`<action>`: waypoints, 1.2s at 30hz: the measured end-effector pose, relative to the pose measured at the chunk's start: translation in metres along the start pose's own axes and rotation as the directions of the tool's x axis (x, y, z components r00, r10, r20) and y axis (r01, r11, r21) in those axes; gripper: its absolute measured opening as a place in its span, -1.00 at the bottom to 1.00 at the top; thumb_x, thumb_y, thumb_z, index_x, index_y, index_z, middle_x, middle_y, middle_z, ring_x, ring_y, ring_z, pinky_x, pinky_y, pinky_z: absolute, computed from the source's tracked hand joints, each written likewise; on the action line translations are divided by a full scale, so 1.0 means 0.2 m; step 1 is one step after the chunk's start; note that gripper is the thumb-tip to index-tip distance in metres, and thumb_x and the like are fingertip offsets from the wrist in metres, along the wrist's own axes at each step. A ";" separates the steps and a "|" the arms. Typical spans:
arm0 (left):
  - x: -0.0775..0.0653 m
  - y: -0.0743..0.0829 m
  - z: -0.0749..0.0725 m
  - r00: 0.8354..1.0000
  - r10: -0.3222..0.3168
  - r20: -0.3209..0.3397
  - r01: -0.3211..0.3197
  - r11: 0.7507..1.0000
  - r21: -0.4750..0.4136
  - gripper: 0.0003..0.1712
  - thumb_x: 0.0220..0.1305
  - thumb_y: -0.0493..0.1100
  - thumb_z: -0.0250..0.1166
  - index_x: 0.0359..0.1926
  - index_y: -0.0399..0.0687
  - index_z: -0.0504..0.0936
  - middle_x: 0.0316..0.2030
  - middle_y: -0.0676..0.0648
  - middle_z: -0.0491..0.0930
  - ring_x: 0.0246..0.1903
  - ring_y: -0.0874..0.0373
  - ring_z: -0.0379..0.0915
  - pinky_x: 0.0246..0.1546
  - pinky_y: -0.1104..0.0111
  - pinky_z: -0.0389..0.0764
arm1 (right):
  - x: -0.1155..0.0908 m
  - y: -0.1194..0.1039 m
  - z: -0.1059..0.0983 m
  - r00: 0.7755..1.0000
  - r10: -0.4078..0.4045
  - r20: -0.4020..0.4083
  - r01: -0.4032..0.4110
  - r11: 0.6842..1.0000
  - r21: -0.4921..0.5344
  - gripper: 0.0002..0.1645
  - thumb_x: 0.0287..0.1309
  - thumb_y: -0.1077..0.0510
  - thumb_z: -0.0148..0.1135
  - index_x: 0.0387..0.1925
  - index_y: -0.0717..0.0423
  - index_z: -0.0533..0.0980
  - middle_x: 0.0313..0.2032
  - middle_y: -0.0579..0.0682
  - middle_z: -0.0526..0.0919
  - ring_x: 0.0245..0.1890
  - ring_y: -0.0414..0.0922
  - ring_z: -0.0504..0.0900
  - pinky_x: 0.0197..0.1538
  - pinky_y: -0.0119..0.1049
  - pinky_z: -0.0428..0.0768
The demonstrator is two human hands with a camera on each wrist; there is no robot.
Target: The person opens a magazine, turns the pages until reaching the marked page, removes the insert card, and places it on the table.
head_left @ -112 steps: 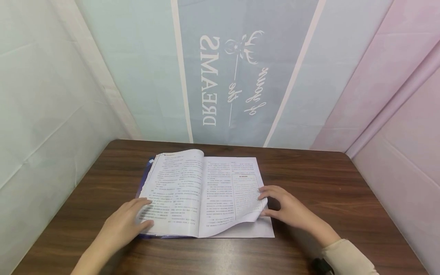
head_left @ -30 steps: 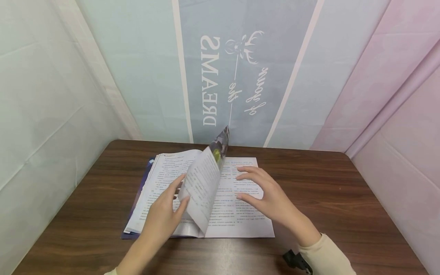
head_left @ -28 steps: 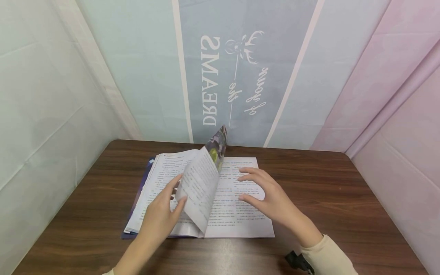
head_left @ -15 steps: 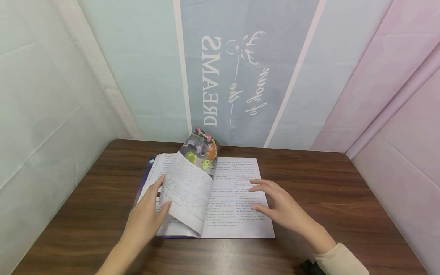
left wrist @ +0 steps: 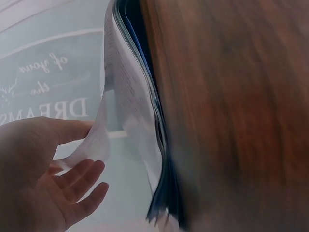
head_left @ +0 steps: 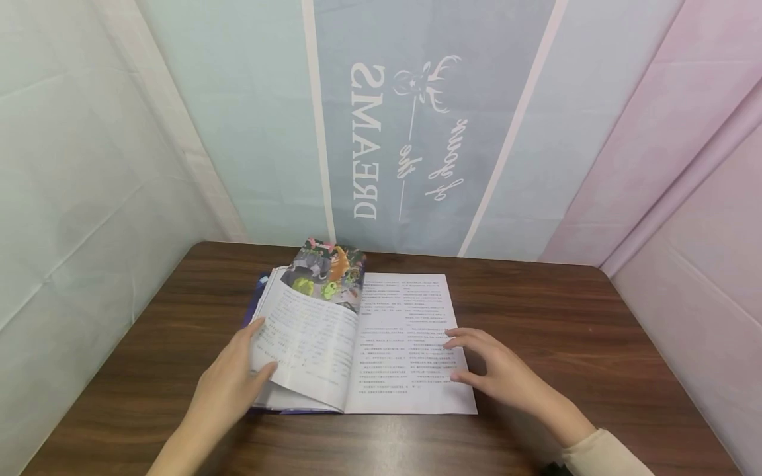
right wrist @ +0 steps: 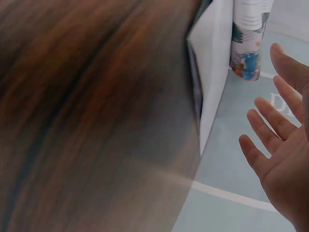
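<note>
A magazine point(head_left: 411, 344) lies open on the table, printed text on its right page. On the left side a page point(head_left: 303, 337) with a colourful picture across its top is lifted and curves over the stack beneath. My left hand point(head_left: 229, 380) holds the outer edge of that page; in the left wrist view the page passes between the thumb and fingers of the left hand point(left wrist: 58, 169). My right hand point(head_left: 506, 373) hovers at the right page's outer edge with fingers loosely spread. The right wrist view shows this right hand point(right wrist: 285, 145) holding nothing.
The dark wooden table point(head_left: 565, 317) extends on both sides of the magazine. A blue cover edge point(head_left: 256, 297) shows under the left pages. A printed curtain point(head_left: 411, 132) hangs behind the table, with pale curtains at both sides.
My left hand has carried the page over from near the spine to the left side, lowering it. My right hand has moved right and toward the person, to the right page's outer edge.
</note>
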State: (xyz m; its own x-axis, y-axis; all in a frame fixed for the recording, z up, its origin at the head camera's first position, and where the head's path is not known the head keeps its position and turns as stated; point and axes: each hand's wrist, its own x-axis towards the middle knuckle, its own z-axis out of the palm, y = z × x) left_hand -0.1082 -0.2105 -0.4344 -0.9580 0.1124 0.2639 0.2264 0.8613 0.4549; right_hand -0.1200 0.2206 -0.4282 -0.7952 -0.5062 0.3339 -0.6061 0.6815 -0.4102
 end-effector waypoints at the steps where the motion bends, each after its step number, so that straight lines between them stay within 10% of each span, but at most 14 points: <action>1: 0.00 -0.01 0.00 1.000 -0.006 0.010 0.005 1.000 0.006 -0.09 0.12 -0.25 0.48 0.39 -0.40 0.20 0.26 -0.48 0.34 0.20 -0.41 0.34 0.02 -0.24 0.50 | -0.01 0.01 0.00 1.000 -0.001 0.003 0.001 1.000 -0.004 -0.45 -0.12 0.19 0.60 -0.02 0.02 0.58 0.16 -0.03 0.57 0.16 -0.01 0.53 0.12 -0.03 0.54; 10: -0.04 -0.11 -0.01 0.994 -0.029 0.102 0.023 0.998 0.064 -0.11 0.01 -0.08 0.57 0.30 -0.31 0.39 0.16 -0.40 0.47 0.11 -0.35 0.44 -0.12 -0.20 0.58 | -0.05 0.05 0.02 0.999 0.005 0.053 -0.004 1.000 -0.017 -0.41 -0.13 0.20 0.60 0.01 -0.02 0.58 0.13 -0.04 0.58 0.14 -0.02 0.54 0.17 -0.25 0.51; 36: -0.06 -0.33 0.02 0.979 0.014 0.201 -0.038 0.992 0.117 -0.20 -0.09 -0.01 0.61 0.17 -0.22 0.55 0.12 -0.31 0.52 0.11 -0.34 0.43 -0.14 -0.20 0.57 | -0.12 0.12 0.04 0.958 0.144 0.250 -0.138 0.989 -0.044 -0.32 -0.16 0.10 0.62 0.09 -0.06 0.57 0.32 0.07 0.42 0.28 0.12 0.40 0.19 0.15 0.46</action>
State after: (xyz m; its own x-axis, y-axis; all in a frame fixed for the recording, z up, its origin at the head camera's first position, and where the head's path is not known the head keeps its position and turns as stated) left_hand -0.1130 -0.2664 -0.4699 -0.9705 0.2220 0.0936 0.2407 0.9083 0.3421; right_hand -0.1160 0.2449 -0.4519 -0.8538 -0.5183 0.0486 -0.4893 0.7672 -0.4147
